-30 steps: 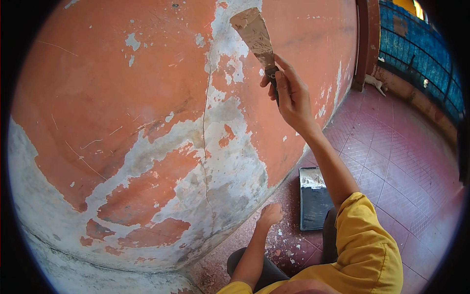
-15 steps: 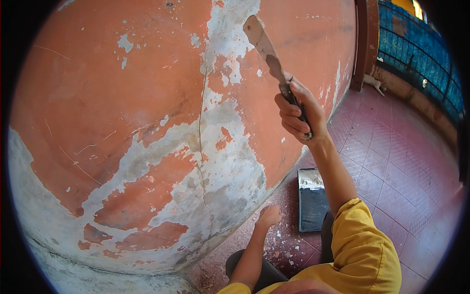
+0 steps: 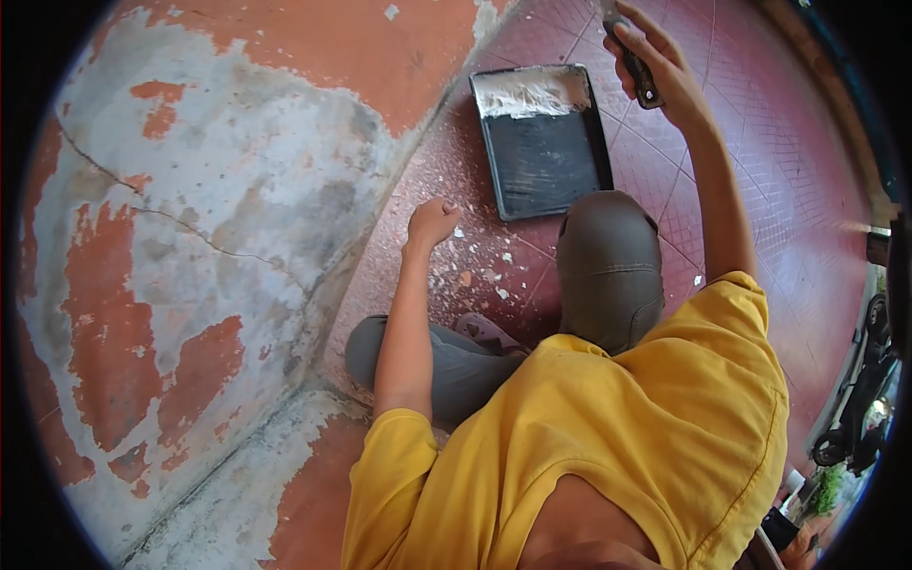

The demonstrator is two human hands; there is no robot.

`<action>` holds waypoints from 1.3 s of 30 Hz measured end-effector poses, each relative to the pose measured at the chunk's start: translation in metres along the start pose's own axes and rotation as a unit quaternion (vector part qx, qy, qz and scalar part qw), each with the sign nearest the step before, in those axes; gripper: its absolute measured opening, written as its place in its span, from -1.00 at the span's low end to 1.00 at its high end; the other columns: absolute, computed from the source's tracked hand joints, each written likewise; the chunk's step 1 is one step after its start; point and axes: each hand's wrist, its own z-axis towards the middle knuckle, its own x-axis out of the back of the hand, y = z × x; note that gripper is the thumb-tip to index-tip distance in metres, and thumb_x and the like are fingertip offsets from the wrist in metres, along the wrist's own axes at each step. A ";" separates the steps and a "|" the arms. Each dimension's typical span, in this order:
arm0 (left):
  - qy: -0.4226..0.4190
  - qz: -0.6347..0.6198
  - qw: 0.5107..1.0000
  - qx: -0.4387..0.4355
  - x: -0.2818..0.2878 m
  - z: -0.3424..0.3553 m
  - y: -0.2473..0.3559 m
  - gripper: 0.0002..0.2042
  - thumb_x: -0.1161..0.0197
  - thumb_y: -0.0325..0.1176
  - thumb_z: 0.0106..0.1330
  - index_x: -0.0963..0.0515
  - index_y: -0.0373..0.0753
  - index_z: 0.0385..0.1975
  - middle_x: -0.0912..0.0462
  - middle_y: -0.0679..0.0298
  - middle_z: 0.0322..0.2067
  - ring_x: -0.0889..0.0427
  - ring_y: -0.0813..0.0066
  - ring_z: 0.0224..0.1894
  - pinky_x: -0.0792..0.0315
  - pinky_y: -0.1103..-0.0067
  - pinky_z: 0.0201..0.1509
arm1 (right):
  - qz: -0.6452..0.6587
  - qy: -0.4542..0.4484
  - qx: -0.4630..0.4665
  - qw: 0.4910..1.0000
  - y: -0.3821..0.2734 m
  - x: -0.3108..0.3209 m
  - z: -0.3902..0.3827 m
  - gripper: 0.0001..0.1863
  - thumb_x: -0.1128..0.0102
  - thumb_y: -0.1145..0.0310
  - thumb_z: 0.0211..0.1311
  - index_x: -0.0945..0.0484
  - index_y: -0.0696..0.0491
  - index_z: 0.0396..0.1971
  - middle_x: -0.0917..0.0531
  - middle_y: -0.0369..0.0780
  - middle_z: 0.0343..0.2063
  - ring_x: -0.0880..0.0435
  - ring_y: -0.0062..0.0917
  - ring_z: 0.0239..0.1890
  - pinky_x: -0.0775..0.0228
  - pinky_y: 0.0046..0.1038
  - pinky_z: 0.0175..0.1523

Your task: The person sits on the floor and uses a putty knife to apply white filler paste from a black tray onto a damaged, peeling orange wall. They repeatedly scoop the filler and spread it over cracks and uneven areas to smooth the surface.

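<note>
grips putty knife [image 3: 640, 71] by dark handle [image 3: 647, 88] in right hand [image 3: 671, 72], seen just past far right corner of paint tray [image 3: 541, 166], with blade [image 3: 609, 9] mostly out of frame. curls left hand [image 3: 434, 223] into fist near wall-side edge of floor [image 3: 793, 294]; can't tell if holding anything.

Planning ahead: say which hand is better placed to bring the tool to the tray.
Probably the right hand: it grips the tool's dark handle near the tray. The left hand looks closed and shows no tool.

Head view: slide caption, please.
Right hand holding a dark-handled tool, with a black tray on the red floor beside a peeling orange wall.
</note>
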 end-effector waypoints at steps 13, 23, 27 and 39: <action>-0.084 -0.282 0.931 0.217 -0.169 0.031 0.025 -0.40 -0.28 0.13 0.16 -0.54 -0.39 -0.12 -0.67 0.02 -0.21 -0.67 0.21 -0.15 -0.51 0.36 -0.08 | 0.045 0.119 -0.243 0.962 0.233 0.074 -0.139 -0.64 0.11 0.27 0.47 -0.32 0.01 0.19 -0.50 -0.35 -0.43 -0.32 -0.80 -0.66 -0.12 -0.71 -0.62; -0.034 -0.759 0.616 0.207 -0.244 0.041 0.054 -0.82 -0.04 -0.37 0.35 -0.35 -0.35 -0.18 -0.53 -0.02 -0.06 -0.53 0.15 0.10 -0.40 0.31 0.24 | 0.004 0.131 -0.201 0.971 0.268 0.066 -0.182 -0.73 0.04 0.32 0.44 -0.39 0.01 0.07 -0.44 -0.38 -0.50 -0.31 -0.76 -0.55 -0.21 -0.68 -0.44; -0.035 -0.778 0.590 0.213 -0.221 0.043 0.082 -0.76 -0.05 -0.38 0.31 -0.31 -0.44 -0.18 -0.49 -0.08 -0.06 -0.53 0.11 0.10 -0.45 0.31 0.20 | -0.113 0.110 -0.192 0.969 0.269 0.051 -0.189 -0.74 -0.02 0.36 0.40 -0.46 -0.03 0.04 -0.38 -0.34 -0.57 -0.37 -0.70 -0.47 -0.28 -0.60 -0.30; -0.031 -0.702 0.681 0.205 -0.224 0.043 0.075 -0.70 -0.12 -0.24 0.35 -0.36 -0.42 -0.26 -0.59 -0.12 -0.16 -0.66 0.09 -0.07 -0.56 0.36 0.04 | -0.260 -0.038 -0.056 0.963 0.288 0.007 -0.093 -0.55 -0.04 0.42 0.34 -0.39 -0.09 0.23 -0.56 -0.02 -0.44 -0.49 -0.30 -0.53 -0.33 -0.36 -0.35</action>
